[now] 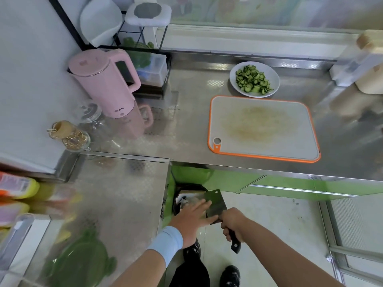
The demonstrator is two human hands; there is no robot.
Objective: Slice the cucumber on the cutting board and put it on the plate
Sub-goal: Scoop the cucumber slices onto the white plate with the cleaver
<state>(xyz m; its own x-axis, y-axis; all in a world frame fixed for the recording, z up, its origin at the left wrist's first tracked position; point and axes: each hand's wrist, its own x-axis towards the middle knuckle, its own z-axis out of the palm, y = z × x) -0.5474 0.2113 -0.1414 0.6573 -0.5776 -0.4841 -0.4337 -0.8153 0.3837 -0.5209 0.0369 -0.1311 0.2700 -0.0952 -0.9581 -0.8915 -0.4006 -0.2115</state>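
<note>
Cucumber slices lie on the plate, just behind the cutting board.

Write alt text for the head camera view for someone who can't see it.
A person's right hand grips a cleaver by its handle while the left hand lays straight fingers on the blade, low over a dark bin on the floor. On the steel counter, cucumber slices lie piled on a white plate behind an orange-rimmed cutting board.

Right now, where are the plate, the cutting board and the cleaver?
plate (274,77): head view, bare right rim.
cutting board (263,125): head view, board centre.
cleaver (217,206): head view, blade face.
</note>
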